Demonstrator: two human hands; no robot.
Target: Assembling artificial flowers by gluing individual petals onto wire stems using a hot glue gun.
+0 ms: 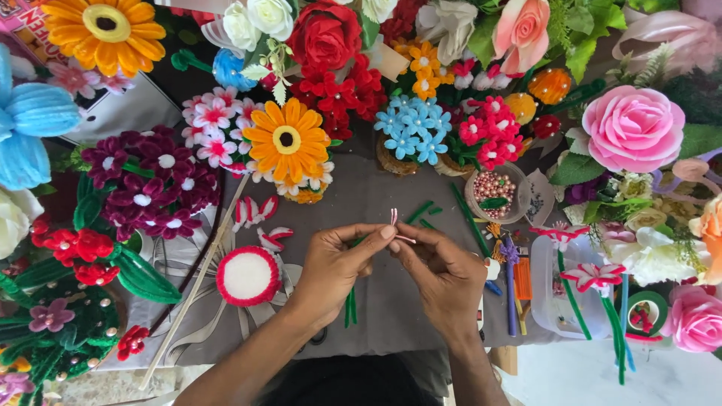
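Pinching pink-white pipe cleaner (394,225) above table (391,308): left hand (331,272) and right hand (444,277) fingertips closed on it. Step: bending petal loop, likely. Next move calls for steady twist.

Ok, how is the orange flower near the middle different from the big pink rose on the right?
The orange flower is flat and open, with narrow petals around a yellow ringed centre; the pink rose is rounded, its broad petals curled inward. The orange flower stands just above the left hand; the pink rose is far right, past the right hand. Both look handmade.
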